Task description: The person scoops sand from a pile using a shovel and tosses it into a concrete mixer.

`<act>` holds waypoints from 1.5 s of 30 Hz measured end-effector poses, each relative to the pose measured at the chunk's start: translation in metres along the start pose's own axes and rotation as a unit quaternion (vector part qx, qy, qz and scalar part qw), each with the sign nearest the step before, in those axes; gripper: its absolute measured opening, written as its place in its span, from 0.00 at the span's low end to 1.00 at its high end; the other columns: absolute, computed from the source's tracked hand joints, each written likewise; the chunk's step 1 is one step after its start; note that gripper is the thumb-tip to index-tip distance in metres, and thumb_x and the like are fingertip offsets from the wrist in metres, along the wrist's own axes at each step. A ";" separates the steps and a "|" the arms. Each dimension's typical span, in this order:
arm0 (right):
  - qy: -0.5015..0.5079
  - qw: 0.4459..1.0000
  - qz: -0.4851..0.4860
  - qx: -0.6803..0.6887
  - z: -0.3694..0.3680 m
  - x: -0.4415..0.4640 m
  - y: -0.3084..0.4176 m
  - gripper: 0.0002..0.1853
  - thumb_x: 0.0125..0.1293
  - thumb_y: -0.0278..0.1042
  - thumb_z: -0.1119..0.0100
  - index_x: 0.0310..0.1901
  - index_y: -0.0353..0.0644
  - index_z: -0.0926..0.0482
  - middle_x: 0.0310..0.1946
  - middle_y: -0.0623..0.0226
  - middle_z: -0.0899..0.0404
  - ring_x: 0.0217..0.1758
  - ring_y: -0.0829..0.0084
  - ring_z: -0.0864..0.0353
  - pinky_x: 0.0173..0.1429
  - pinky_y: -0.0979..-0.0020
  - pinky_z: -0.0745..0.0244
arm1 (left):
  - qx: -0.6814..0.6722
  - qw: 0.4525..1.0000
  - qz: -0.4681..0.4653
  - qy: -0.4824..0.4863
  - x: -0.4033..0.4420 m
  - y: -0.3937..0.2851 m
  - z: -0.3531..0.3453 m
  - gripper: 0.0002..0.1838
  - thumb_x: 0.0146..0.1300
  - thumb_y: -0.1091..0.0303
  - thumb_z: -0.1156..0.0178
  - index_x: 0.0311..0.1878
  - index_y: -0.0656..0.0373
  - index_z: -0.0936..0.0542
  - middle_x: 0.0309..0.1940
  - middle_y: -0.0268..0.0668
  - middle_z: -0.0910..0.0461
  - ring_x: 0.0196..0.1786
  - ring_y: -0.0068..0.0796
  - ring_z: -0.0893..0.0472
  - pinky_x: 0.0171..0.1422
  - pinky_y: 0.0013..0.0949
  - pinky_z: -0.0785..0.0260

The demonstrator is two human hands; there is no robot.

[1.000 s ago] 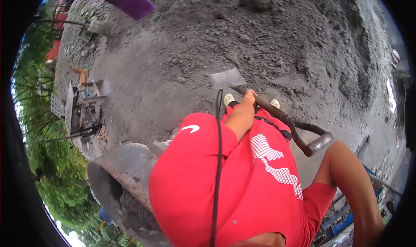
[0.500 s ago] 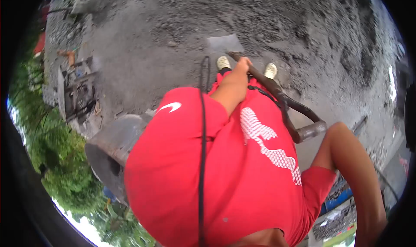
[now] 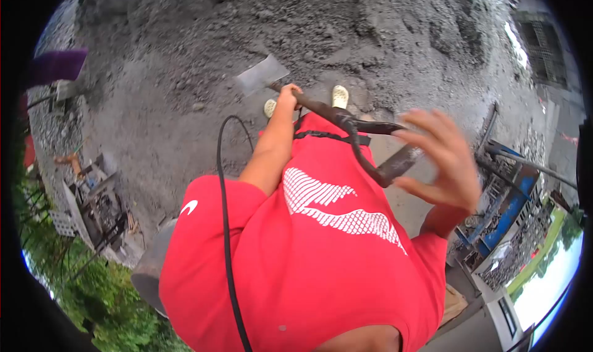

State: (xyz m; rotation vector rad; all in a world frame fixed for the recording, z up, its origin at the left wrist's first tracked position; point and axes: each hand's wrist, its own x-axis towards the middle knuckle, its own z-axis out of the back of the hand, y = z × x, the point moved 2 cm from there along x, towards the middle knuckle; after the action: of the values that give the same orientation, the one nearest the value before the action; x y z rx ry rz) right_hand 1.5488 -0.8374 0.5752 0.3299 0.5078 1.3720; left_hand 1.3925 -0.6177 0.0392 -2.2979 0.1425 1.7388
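Note:
A shovel with a flat grey blade (image 3: 262, 75) and a dark shaft (image 3: 318, 107) slants across in front of my legs. Low on the shaft, near the blade, my left hand (image 3: 288, 97) is closed around it. At the other end is the shovel's D-shaped handle (image 3: 397, 164). My right hand (image 3: 441, 160) is beside this handle with its fingers spread, slightly blurred; whether it touches the grip I cannot tell. The blade is above or on the grey ground, close to my pale clogs (image 3: 340, 97).
Loose grey gravel (image 3: 290, 25) spreads ahead. A worn box-like frame (image 3: 92, 197) holding debris lies at left, with a grey drum (image 3: 148, 268) nearer my body. Blue metalwork (image 3: 509, 210) stands at right. A black cord (image 3: 225, 228) hangs over my shirt. Something purple (image 3: 58, 66) enters at upper left.
My right hand has come into view and moved to the shovel's handle with fingers spread. The shovel and my left hand have shifted left in view as the camera turned.

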 end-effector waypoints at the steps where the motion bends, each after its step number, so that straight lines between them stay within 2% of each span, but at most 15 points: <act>1: 0.043 0.999 0.017 0.005 -0.026 -0.004 -0.009 0.31 0.44 0.49 0.29 0.51 0.46 0.24 0.53 0.60 0.27 0.61 0.57 0.30 0.68 0.55 0.42 | 0.016 0.999 0.023 0.021 0.009 -0.006 0.002 0.07 0.36 0.69 0.42 0.17 0.57 0.32 0.20 0.39 0.28 0.23 0.42 0.29 0.30 0.45 0.33; 2: 0.002 0.996 -0.017 0.086 -0.037 -0.004 -0.010 0.28 0.42 0.48 0.30 0.47 0.47 0.23 0.44 0.62 0.23 0.56 0.61 0.27 0.68 0.56 0.42 | 0.016 1.000 0.023 0.005 0.003 -0.011 -0.004 0.07 0.38 0.69 0.43 0.17 0.57 0.32 0.19 0.39 0.28 0.22 0.41 0.29 0.29 0.44 0.32; 5: 0.043 0.998 -0.038 0.013 -0.032 -0.011 0.000 0.23 0.40 0.45 0.30 0.39 0.46 0.22 0.33 0.67 0.23 0.46 0.65 0.23 0.65 0.59 0.39 | -0.007 0.999 0.043 -0.028 -0.001 -0.017 -0.020 0.06 0.41 0.69 0.44 0.17 0.56 0.32 0.16 0.38 0.29 0.19 0.38 0.29 0.28 0.42 0.32; 6: -0.022 1.000 -0.002 -0.004 -0.039 -0.006 0.003 0.14 0.40 0.38 0.35 0.30 0.45 0.25 0.24 0.70 0.26 0.36 0.68 0.23 0.55 0.62 0.33 | -0.020 0.998 0.052 -0.035 0.004 -0.021 -0.027 0.06 0.42 0.69 0.45 0.17 0.56 0.32 0.15 0.37 0.30 0.18 0.38 0.29 0.27 0.41 0.31; 10: -0.122 0.990 0.043 -0.056 -0.056 0.005 0.020 0.09 0.41 0.31 0.39 0.21 0.45 0.31 0.19 0.72 0.33 0.24 0.70 0.29 0.31 0.69 0.38 | -0.107 0.990 0.087 0.037 -0.018 -0.051 -0.083 0.08 0.46 0.70 0.48 0.16 0.56 0.35 0.12 0.35 0.33 0.17 0.36 0.32 0.27 0.42 0.31; 17: -0.196 0.954 0.062 -0.220 -0.011 0.026 0.057 0.06 0.40 0.31 0.43 0.20 0.46 0.32 0.17 0.73 0.37 0.22 0.74 0.31 0.28 0.73 0.40 | -0.103 0.956 0.094 0.258 -0.050 -0.137 -0.216 0.14 0.52 0.68 0.46 0.13 0.55 0.36 0.13 0.35 0.32 0.17 0.37 0.30 0.30 0.41 0.30; 19: -0.218 0.937 0.069 -0.263 -0.002 0.046 0.063 0.06 0.42 0.30 0.45 0.19 0.46 0.33 0.16 0.72 0.39 0.21 0.75 0.33 0.26 0.73 0.41 | -0.067 0.938 0.047 0.338 -0.058 -0.163 -0.255 0.14 0.56 0.62 0.47 0.18 0.55 0.34 0.16 0.37 0.30 0.20 0.39 0.27 0.29 0.42 0.29; 21: -0.235 0.925 0.048 -0.293 0.000 0.067 0.068 0.06 0.43 0.30 0.45 0.18 0.46 0.33 0.16 0.72 0.39 0.21 0.75 0.33 0.26 0.73 0.41 | 0.020 0.954 -0.014 0.300 -0.084 -0.182 -0.279 0.19 0.59 0.52 0.49 0.39 0.61 0.27 0.31 0.41 0.26 0.29 0.42 0.23 0.37 0.47 0.29; 24: -0.324 0.903 -0.014 -0.284 -0.008 0.133 0.018 0.04 0.46 0.30 0.46 0.21 0.45 0.30 0.17 0.70 0.32 0.22 0.71 0.27 0.27 0.70 0.35 | 0.163 0.962 -0.159 0.149 -0.107 -0.218 -0.278 0.44 0.56 0.41 0.50 0.71 0.55 0.49 0.60 0.41 0.38 0.53 0.42 0.28 0.57 0.53 0.40; 27: -0.329 0.914 -0.147 -0.186 -0.056 0.249 -0.106 0.05 0.47 0.34 0.41 0.25 0.44 0.25 0.20 0.67 0.22 0.24 0.66 0.19 0.31 0.68 0.27 | 0.113 0.933 -0.273 0.207 -0.157 -0.234 -0.233 0.37 0.57 0.45 0.49 0.66 0.54 0.41 0.58 0.37 0.35 0.56 0.38 0.32 0.55 0.46 0.40; 35: -0.300 0.929 -0.077 -0.205 -0.080 0.298 -0.097 0.09 0.50 0.34 0.41 0.32 0.42 0.26 0.28 0.63 0.21 0.33 0.63 0.18 0.37 0.64 0.24 | 0.137 0.825 -0.498 0.230 -0.238 -0.229 -0.216 0.17 0.65 0.55 0.51 0.47 0.59 0.31 0.41 0.33 0.30 0.44 0.27 0.31 0.50 0.34 0.37; 38: -0.292 0.939 -0.006 -0.183 -0.081 0.284 -0.102 0.07 0.51 0.31 0.42 0.32 0.42 0.24 0.31 0.63 0.19 0.37 0.60 0.19 0.38 0.63 0.23 | 0.009 0.833 -0.528 0.165 -0.245 -0.200 -0.226 0.13 0.65 0.59 0.48 0.44 0.59 0.30 0.38 0.32 0.32 0.41 0.25 0.30 0.47 0.31 0.35; 41: -0.312 0.928 -0.073 -0.189 -0.091 0.277 -0.105 0.06 0.52 0.31 0.43 0.33 0.43 0.25 0.32 0.64 0.19 0.36 0.62 0.18 0.39 0.64 0.24 | 0.013 0.813 -0.570 0.117 -0.254 -0.192 -0.240 0.08 0.64 0.68 0.47 0.42 0.60 0.30 0.36 0.33 0.30 0.40 0.27 0.29 0.45 0.35 0.35; 43: -0.305 0.907 -0.171 -0.236 -0.091 0.266 -0.103 0.06 0.52 0.35 0.43 0.32 0.45 0.22 0.29 0.63 0.19 0.36 0.65 0.18 0.42 0.64 0.26 | 0.104 0.718 -0.686 -0.048 -0.256 -0.192 -0.244 0.05 0.60 0.75 0.47 0.40 0.62 0.29 0.37 0.37 0.31 0.41 0.31 0.29 0.49 0.36 0.36; 45: -0.251 0.895 -0.271 -0.250 -0.081 0.260 -0.103 0.07 0.52 0.36 0.42 0.31 0.46 0.20 0.28 0.62 0.18 0.35 0.66 0.17 0.43 0.64 0.27 | 0.134 0.651 -0.743 -0.084 -0.259 -0.191 -0.247 0.07 0.56 0.79 0.47 0.38 0.63 0.29 0.38 0.39 0.31 0.42 0.34 0.29 0.50 0.36 0.37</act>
State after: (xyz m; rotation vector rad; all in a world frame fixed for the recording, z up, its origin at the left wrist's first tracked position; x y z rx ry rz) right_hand 1.6229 -0.6059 0.4150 0.0924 -0.1892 0.7810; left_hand 1.5937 -0.5181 0.3771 -1.1039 -1.1089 0.8073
